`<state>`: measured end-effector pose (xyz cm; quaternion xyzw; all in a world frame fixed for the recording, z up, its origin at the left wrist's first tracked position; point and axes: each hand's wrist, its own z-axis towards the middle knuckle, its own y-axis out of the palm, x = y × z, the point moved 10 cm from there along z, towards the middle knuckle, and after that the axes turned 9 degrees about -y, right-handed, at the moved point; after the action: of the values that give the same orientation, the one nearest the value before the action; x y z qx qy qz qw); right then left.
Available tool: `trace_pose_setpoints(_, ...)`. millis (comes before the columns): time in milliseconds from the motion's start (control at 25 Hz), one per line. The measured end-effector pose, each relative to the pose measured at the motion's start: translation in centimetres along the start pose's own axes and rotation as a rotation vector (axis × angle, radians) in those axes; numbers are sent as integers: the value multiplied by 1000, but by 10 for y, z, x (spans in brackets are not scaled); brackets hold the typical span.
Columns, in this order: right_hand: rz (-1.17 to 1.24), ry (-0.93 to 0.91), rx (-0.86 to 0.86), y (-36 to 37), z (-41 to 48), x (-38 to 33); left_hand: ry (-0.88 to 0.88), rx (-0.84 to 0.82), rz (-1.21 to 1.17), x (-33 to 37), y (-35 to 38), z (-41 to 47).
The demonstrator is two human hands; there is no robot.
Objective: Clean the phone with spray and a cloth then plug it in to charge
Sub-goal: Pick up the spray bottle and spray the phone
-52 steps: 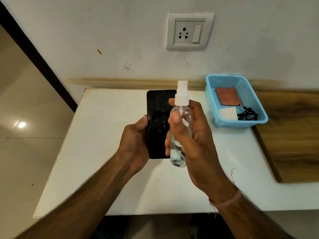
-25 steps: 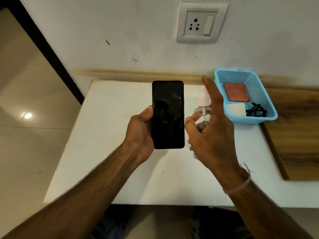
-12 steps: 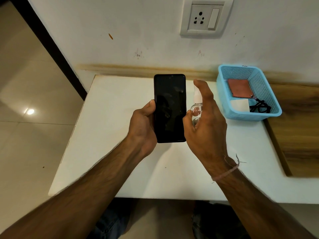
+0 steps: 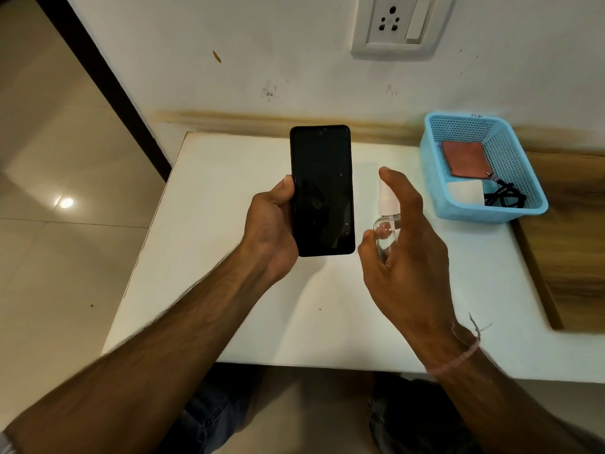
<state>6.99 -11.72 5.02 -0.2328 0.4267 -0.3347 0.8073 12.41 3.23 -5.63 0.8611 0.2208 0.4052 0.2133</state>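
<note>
My left hand holds a black phone upright by its lower left edge, dark screen facing me, above the white table. Just right of it is a clear spray bottle with a white cap. My right hand is curled around the bottle, thumb at its left side and forefinger arched over the cap. Most of the bottle's body is hidden behind my fingers. A reddish-brown cloth lies in the blue basket.
The basket at the table's back right also holds a white charger block and a black cable. A wall socket with a switch is above the table. A wooden surface adjoins the table on the right; the floor drops away at left.
My right hand has carried the spray bottle from in front of the phone to its right and lowered it. The phone stays in my left hand, raised slightly toward the wall.
</note>
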Motion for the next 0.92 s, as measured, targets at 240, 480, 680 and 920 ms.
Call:
trace_pose_setpoints(240,-3,16,-77,9,-16,4,-8,21,-25,3,-5,3)
trace_pose_setpoints(480,16,1,-67,12,-14,2,0,33,-3,1,-3,-1)
trace_pose_setpoints(680,20,44,-58,13,-15,7,-3,35,-1,3,-1,-4)
trace_pose_setpoints(920,34,54,3,5,-5,12,-11,-1,-14,2,1,-2)
